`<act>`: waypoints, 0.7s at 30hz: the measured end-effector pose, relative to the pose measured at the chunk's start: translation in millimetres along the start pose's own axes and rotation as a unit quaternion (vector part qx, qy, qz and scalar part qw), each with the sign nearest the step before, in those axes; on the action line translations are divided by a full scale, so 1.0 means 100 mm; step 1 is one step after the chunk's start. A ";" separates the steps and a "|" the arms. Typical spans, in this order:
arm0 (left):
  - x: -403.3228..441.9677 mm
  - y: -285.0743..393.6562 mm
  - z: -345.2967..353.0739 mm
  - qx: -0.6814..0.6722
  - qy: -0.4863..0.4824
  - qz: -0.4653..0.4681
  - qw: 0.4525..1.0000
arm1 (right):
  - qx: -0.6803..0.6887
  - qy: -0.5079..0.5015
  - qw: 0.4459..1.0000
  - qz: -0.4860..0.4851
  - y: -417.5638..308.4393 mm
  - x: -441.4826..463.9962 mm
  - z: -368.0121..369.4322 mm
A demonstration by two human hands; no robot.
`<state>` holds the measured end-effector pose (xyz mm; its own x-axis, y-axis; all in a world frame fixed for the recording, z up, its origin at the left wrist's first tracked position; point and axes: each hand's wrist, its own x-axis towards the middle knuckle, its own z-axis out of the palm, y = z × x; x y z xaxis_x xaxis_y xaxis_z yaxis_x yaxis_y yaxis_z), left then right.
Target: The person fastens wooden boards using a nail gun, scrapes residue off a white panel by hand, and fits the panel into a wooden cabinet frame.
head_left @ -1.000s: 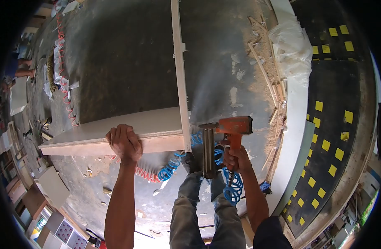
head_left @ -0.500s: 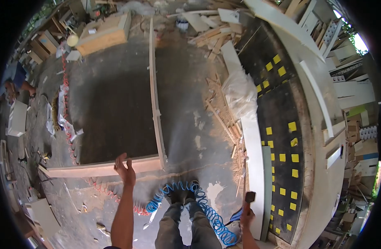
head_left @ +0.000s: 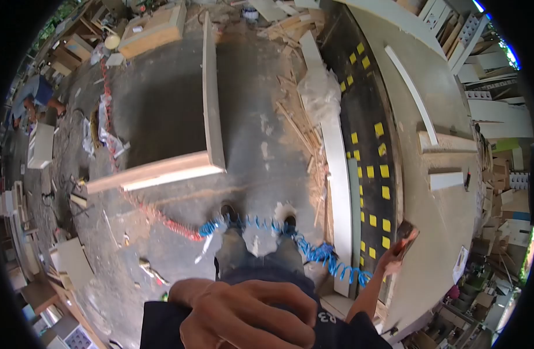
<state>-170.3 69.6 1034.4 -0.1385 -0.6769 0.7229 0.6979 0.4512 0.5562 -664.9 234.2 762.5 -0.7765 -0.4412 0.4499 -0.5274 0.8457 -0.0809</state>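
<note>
My left hand (head_left: 249, 314) is large and close to the camera, in front of my dark shirt. Its back faces me; the fingers are bent and slightly apart, the palm is hidden and no object shows in it. Out to the right, my right hand (head_left: 390, 262) grips a dark, brownish tool, apparently a nail gun (head_left: 407, 234), above the long bench. A blue coiled air hose (head_left: 342, 267) reaches up near that forearm. Ahead of my feet, a wooden frame (head_left: 211, 104) of long boards joined at a corner stands on the floor.
Scrap wood (head_left: 296, 125) and plastic sheeting (head_left: 319, 96) lie left of the bench (head_left: 435, 209). Yellow squares dot a black strip (head_left: 368, 192) beside it. A red coiled hose (head_left: 162, 215) crosses the floor. Another person (head_left: 37, 96) crouches at the far left near a white box (head_left: 41, 145).
My left hand has left the frame's near board and come up close to the camera. My right hand has swung right and up with the tool. The view has shifted.
</note>
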 end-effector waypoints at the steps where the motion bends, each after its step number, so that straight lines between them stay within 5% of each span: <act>1: -0.01 -0.04 0.22 -0.019 -0.009 0.028 0.999 | -0.005 0.020 0.999 -0.036 0.23 0.21 0.13; 2: -0.02 -0.09 0.43 -0.038 -0.019 0.055 0.998 | -0.007 0.022 0.999 -0.041 0.33 0.40 0.15; 5: -0.12 -0.13 0.98 -0.169 0.015 -0.163 0.972 | -0.023 -0.067 0.997 -0.009 0.62 0.92 0.21; 8: -0.25 -0.41 1.53 -0.203 0.047 -0.057 0.976 | -0.088 -0.084 0.992 -0.016 0.90 1.20 0.35; 11: -0.11 -0.61 1.87 0.022 0.094 0.153 0.984 | -0.062 -0.053 0.996 -0.048 1.36 1.37 0.75; 14: -0.12 -0.72 2.09 0.103 0.065 0.215 0.969 | -0.094 -0.129 0.987 -0.029 1.71 1.55 1.12; 17: -0.07 -0.68 2.37 0.110 0.135 0.205 0.963 | -0.122 -0.137 0.983 -0.009 1.55 1.53 0.96; 21: -0.08 -0.54 2.51 0.052 0.118 0.011 0.992 | -0.103 -0.108 0.989 -0.016 1.66 1.59 1.13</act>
<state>-383.2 196.7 1102.2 0.0518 -0.7780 0.6261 0.6217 0.5158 0.5894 -914.7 271.2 720.0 -0.8273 -0.5045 0.2470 -0.4895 0.8632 0.1234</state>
